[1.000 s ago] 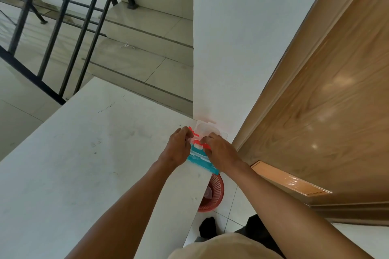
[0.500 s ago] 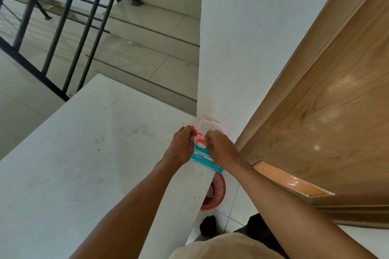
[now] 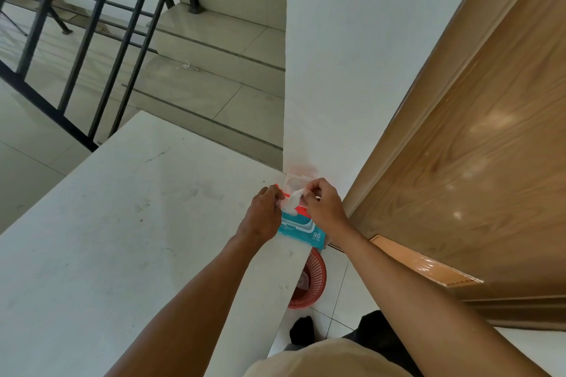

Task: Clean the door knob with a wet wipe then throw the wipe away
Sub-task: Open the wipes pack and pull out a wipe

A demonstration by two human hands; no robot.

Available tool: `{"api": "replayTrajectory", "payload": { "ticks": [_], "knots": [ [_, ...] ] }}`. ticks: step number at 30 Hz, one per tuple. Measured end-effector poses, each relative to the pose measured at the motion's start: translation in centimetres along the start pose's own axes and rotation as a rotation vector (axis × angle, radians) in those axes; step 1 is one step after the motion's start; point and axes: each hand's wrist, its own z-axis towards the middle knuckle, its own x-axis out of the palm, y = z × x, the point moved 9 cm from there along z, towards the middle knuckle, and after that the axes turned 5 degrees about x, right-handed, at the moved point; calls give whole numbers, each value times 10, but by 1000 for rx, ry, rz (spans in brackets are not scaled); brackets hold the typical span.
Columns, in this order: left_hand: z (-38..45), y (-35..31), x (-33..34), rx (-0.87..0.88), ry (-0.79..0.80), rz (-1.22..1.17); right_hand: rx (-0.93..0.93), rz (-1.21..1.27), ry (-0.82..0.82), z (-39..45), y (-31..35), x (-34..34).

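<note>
Right hand [image 3: 325,206] pinches wipe [image 3: 292,201], half out of pack [image 3: 298,223]. Left hand [image 3: 264,214] closed on pack's left edge. Then by size: wood door [image 3: 477,144] at right; white ledge [image 3: 128,223] under pack; red basket [image 3: 312,281] on floor below ledge end; pack's lid [image 3: 295,182] flipped up against wall.

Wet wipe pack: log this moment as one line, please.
stage: pulling wipe | right hand: pinching wet wipe | left hand: steadying wipe pack, lid open | red basket: on floor below | door knob: not in view
</note>
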Motion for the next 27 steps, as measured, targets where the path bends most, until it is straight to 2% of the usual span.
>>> {"api": "replayTrajectory", "payload": {
  "ticks": [6, 10, 13, 16, 18, 27],
  "knots": [
    [-2, 2, 2, -65, 9, -23, 83, 218, -120, 0, -2, -13],
    [-10, -1, 15, 11, 73, 34, 155, 298, -182, 2, -10, -24],
    [-20, -2, 26, 127, 101, 171, 56, 1, -90, 3, -7, -24],
    [-26, -3, 30, 190, 81, 281, -97, -357, 201, -8, -10, 4],
    [-26, -4, 30, 212, 66, 309, -180, -541, 335, -19, -15, 24],
    [-30, -4, 31, 248, 44, 373, -133, -851, 367, -23, -32, 10]
  ]
}}
